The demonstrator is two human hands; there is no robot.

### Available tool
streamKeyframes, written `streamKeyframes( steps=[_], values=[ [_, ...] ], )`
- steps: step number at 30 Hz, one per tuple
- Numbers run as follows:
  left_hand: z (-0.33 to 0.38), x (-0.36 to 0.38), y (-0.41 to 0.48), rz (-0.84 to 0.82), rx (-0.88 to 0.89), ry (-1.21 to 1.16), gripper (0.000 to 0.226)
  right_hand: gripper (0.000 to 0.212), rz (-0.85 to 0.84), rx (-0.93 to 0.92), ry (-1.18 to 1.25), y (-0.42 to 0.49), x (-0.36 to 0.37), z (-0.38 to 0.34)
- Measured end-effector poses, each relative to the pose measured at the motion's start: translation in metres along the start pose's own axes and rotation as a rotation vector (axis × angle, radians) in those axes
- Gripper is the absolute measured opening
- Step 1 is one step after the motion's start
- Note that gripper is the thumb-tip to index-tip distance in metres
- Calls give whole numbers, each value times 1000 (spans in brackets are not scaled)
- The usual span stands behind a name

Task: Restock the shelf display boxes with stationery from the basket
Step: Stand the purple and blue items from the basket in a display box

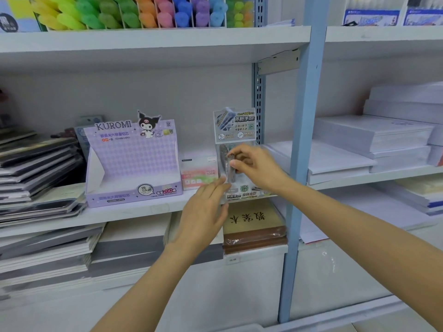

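Your right hand (255,168) pinching a small grey lead case (231,174) between thumb and fingertips, case upright in the opening of the clear display box (236,125) on the shelf (143,209), your left hand (203,212) straight-fingered, touching the box front just below the case

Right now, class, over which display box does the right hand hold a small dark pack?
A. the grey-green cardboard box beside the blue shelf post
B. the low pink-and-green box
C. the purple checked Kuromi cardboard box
A: the right hand pinches the small dark pack inside the grey-green cardboard display box.
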State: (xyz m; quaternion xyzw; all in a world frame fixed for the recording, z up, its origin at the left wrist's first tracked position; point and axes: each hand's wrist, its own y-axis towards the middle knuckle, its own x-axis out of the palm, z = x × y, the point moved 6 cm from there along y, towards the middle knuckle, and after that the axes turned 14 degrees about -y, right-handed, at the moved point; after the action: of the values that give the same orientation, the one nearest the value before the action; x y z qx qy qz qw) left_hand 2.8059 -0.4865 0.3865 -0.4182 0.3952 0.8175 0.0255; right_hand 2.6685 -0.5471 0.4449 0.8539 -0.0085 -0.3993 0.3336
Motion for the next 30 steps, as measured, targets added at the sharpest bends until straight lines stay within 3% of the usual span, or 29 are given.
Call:
streamKeyframes(
  steps=[4, 9, 14, 18, 20, 22, 26, 30],
  values=[
    [0, 1, -1, 6, 13, -1, 44, 26, 61, -42, -50, -2, 3, -1],
    [0, 3, -2, -26, 16, 16, 51, 14, 128, -138, -199, -5, 7, -4],
    [-2, 6, -8, -67, -6, -10, 62, 30, 146, -105, -263, -22, 4, -9],
    [-14, 4, -44, 196, -18, -46, 50, 16, 239, -294, -141, -65, 13, -44],
    [-34, 15, -81, 314, -88, -96, 39, 10, 129, -333, -61, -90, 44, -53],
    [-60, 38, -129, 289, -206, -146, 32, 9, -77, -287, -16, -119, 93, -49],
    [-119, 104, -249, 20, -558, -161, 32, 14, -518, -106, -64, -182, 207, -7],
    [-150, 160, -357, -353, -854, -72, 42, 17, -784, 139, -117, -252, 295, 56]
  ],
)
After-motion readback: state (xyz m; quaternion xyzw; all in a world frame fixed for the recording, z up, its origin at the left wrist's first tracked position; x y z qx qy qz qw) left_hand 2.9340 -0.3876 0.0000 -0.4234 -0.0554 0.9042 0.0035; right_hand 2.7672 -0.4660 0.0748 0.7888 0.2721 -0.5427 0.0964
